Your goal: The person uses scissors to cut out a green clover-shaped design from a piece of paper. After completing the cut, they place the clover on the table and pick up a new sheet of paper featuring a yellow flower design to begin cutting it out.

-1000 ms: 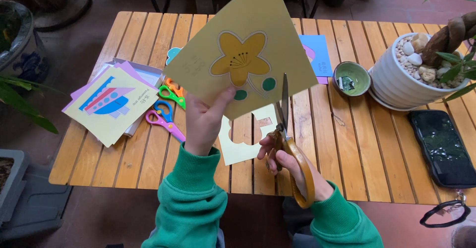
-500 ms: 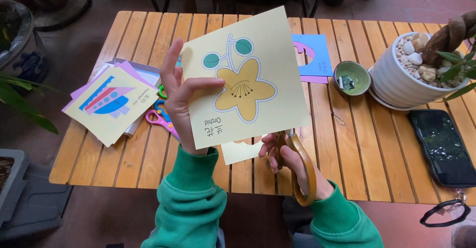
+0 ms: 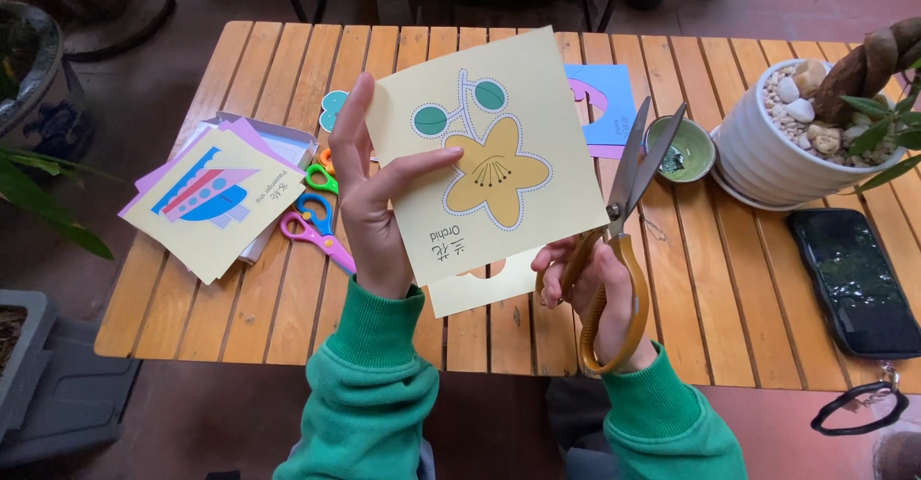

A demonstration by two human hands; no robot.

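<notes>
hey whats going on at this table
A person in green sleeves holds a pale yellow paper sheet printed with a yellow flower up in the left hand. The right hand grips yellow-handled scissors, blades open beside the sheet's right edge, not cutting it. On the slatted wooden table lie small colourful scissors and a stack of printed paper sheets.

Both arms were in a bright green sweatshirt, thick fleecy kind of fabric with wide ribbed cuffs at the wrists. The sleeves bunched up in soft folds. The left hand (image 3: 372,213) and right hand (image 3: 597,286) were bare, no rings, watch or gloves that I could see.
</notes>
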